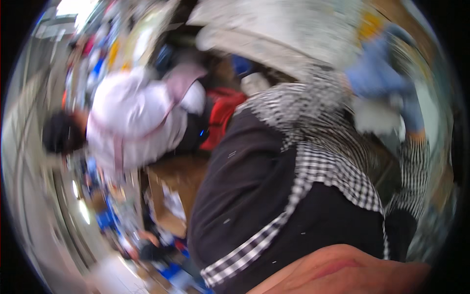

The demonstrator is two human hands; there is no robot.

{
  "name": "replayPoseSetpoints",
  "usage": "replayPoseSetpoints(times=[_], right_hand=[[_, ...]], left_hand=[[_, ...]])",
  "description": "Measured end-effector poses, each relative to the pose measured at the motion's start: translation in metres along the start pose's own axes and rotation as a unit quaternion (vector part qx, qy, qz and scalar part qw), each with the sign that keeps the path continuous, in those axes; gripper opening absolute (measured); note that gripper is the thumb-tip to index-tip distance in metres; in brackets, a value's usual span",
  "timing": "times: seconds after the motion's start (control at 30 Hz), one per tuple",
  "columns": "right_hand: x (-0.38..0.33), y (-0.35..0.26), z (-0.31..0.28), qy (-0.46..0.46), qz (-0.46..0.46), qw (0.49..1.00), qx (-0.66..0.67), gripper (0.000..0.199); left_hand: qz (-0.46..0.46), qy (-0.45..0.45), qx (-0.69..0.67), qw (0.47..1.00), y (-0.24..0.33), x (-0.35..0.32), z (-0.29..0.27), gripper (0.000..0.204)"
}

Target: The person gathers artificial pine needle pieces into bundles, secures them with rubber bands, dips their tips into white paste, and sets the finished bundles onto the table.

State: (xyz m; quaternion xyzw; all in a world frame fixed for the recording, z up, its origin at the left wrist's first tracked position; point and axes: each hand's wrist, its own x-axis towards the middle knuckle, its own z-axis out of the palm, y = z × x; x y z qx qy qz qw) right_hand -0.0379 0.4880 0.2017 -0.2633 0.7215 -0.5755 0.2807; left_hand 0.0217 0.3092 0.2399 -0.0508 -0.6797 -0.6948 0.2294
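Observation:
Both my hands are in blue gloves, close together at the upper right, with checked sleeves behind them. Motion smears my left hand [376,73], and its separate fingers do not show. A whitish, soft-looking thing [376,116] lies between it and my right hand [412,110], right up against the gloves. Its kind is too blurred to tell. The right hand's fingers are hidden or smeared, so its grip cannot be made out. Past my left hand shows a yellow patch [370,25], also blurred. A pale worktop [293,29] spreads out beside my left hand.
At the left a person in a white top [134,117] and dark cap sits or bends close by. An open cardboard box [169,191] and a red thing [224,110] lie between us. Farther off, another person [152,247] shows among blurred, colourful goods.

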Motion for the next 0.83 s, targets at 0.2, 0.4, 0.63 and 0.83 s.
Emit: replayPoseSetpoints(times=[0.2,0.4,0.63,0.83], right_hand=[[0.000,0.101,-0.065,-0.022,-0.028,0.999,0.040,0.079],[0.046,0.095,-0.068,-0.040,-0.051,0.994,-0.085,0.074],[0.049,0.110,-0.086,0.046,-0.092,0.958,-0.266,0.069],[0.078,0.173,-0.050,0.042,-0.098,0.844,-0.526,0.065]], left_hand=[[0.207,0.072,-0.033,0.975,-0.055,0.007,0.021,0.078],[0.307,0.087,0.026,0.947,-0.052,0.017,0.021,0.048],[0.395,-0.116,0.319,0.853,-0.017,0.014,-0.016,0.020],[0.408,-0.047,0.337,0.847,-0.112,0.011,-0.012,0.027]])
